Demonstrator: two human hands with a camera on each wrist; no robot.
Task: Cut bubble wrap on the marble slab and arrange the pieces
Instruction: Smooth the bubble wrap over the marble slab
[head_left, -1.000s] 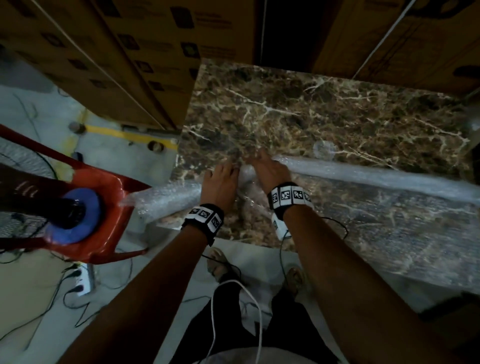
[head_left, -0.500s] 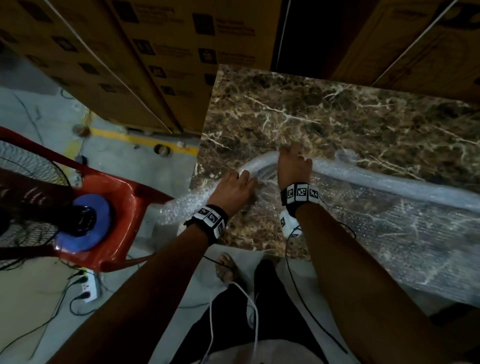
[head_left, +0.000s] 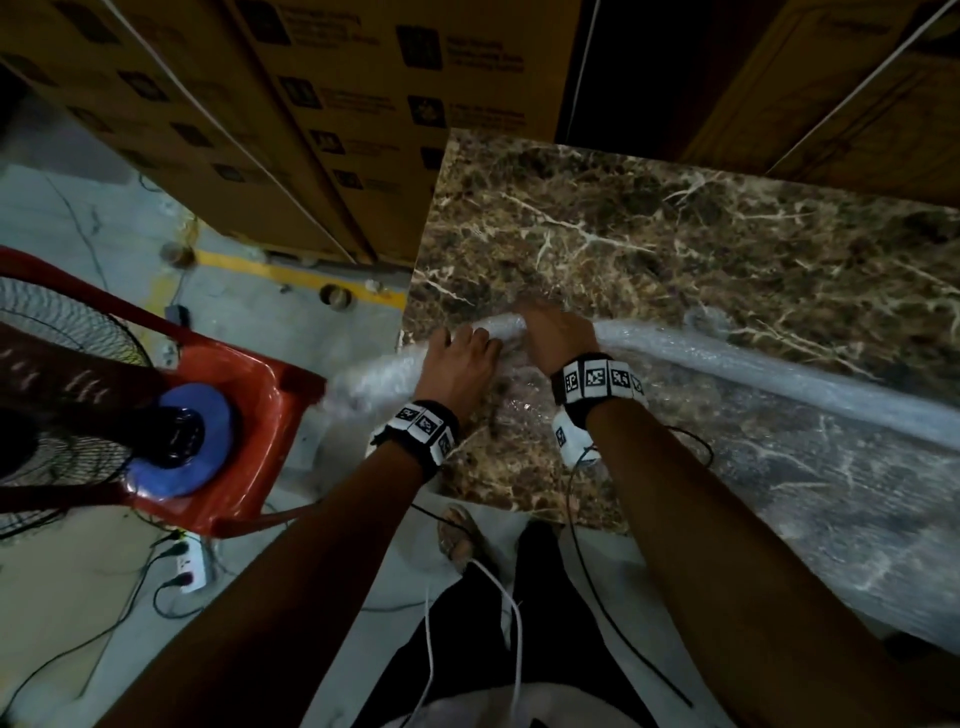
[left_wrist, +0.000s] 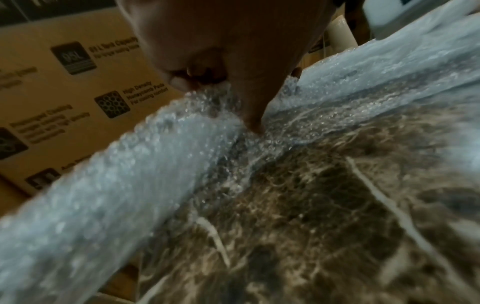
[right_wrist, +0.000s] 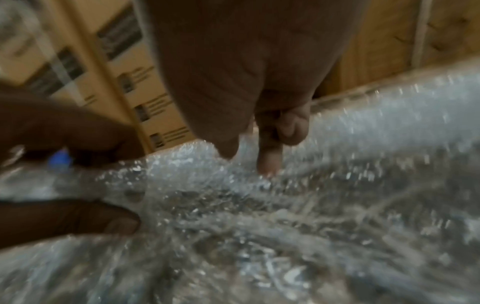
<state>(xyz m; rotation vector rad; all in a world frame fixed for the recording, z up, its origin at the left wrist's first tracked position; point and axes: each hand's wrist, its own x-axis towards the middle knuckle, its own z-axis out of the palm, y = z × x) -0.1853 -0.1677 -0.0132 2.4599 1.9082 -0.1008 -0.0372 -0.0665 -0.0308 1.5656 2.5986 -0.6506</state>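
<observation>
A long roll of bubble wrap (head_left: 779, 379) lies across the brown marble slab (head_left: 675, 234), and its left end hangs past the slab's left edge. Flat wrap spreads from it toward the near edge. My left hand (head_left: 460, 358) grips the roll near the slab's left edge. In the left wrist view its thumb (left_wrist: 253, 119) presses at the roll's near side and its fingers curl over the top of the bubble wrap (left_wrist: 130, 174). Just to the right, my right hand (head_left: 556, 338) grips the same roll, fingers (right_wrist: 267, 164) curled onto it.
A red plastic chair (head_left: 234, 395) holding a fan (head_left: 176, 431) stands close to the slab's left edge. Stacked cardboard boxes (head_left: 363, 104) rise behind the slab. A power strip (head_left: 189, 566) and cables lie on the floor near my feet.
Both hands have moved farther onto the slab with the roll's left part, right hand first, bending the roll away from me. The left hand has closed up beside the right.
</observation>
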